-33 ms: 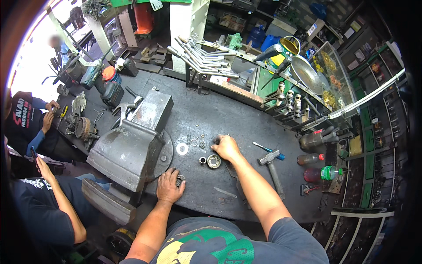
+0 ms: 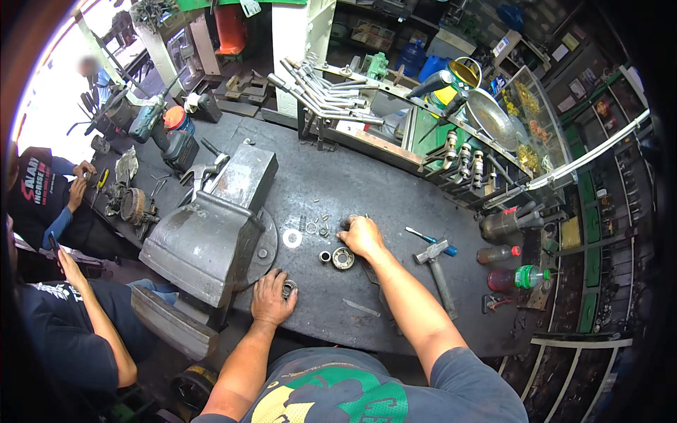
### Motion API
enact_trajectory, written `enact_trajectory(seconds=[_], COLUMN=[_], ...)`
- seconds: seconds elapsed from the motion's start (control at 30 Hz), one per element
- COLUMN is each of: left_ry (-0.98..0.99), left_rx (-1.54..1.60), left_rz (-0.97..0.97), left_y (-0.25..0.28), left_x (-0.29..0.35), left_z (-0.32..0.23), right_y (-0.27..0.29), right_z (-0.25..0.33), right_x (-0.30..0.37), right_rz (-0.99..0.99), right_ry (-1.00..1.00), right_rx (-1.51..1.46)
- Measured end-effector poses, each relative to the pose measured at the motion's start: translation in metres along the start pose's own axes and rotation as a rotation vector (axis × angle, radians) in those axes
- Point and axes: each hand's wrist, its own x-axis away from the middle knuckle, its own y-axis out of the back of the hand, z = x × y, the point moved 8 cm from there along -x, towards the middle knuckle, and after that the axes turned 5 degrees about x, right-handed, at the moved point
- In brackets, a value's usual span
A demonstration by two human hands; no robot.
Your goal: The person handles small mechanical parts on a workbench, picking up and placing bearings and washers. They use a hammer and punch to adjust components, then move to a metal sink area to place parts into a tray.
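Workshop interior: dark, stained desk (image 2: 367,183) at centre; large grey bench vise (image 2: 211,233) bolted at its left; cluttered shelves (image 2: 606,233) along the right; white pillar (image 2: 296,49) behind; bright daylight from an opening (image 2: 53,92) at upper left.

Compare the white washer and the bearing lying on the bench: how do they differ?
The white washer is flat, pale and plain; the bearing is thicker, dark metal, with nested rings. The washer lies apart from both hands, beside the vise base; the bearing sits just under the right hand. The left hand rests nearer the bench edge, touching a different small ring. Both are round, holed and lie flat.
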Motion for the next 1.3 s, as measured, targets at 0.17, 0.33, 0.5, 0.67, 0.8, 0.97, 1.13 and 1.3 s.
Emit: enact_trajectory(seconds=[0.17, 0.33, 0.5, 0.67, 0.8, 0.97, 1.13, 1.3], left_ry=[-0.002, -0.002, -0.008, -0.010, -0.009, -0.009, -0.016, -0.012], left_rx=[0.008, 0.019, 0.024, 0.019, 0.018, 0.021, 0.023, 0.015], left_rz=[-0.008, -0.025, -0.025, -0.022, -0.015, -0.018, -0.029, -0.037], left_y=[0.000, 0.000, 0.001, 0.000, 0.000, 0.000, 0.000, 0.000], left_x=[-0.008, -0.008, -0.009, -0.008, -0.008, -0.008, -0.007, -0.007], left_z=[0.000, 0.002, 0.000, 0.001, 0.003, 0.002, 0.002, 0.003], right_y=[-0.010, 0.007, 0.009, 0.015, 0.018, -0.003, -0.008, -0.013], right_z=[0.017, 0.006, -0.004, -0.001, 0.007, 0.024, 0.025, 0.026], right_x=[-0.012, -0.022, -0.031, -0.034, -0.029, -0.011, -0.012, -0.023], right_rz=[0.096, -0.007, -0.063, -0.067, 0.022, 0.179, 0.184, 0.232], right_ry=[0.079, -0.022, -0.044, -0.033, 0.009, 0.137, 0.161, 0.190], right_rx=[0.202, -0.056, -0.068, -0.065, -0.009, 0.307, 0.337, 0.333])
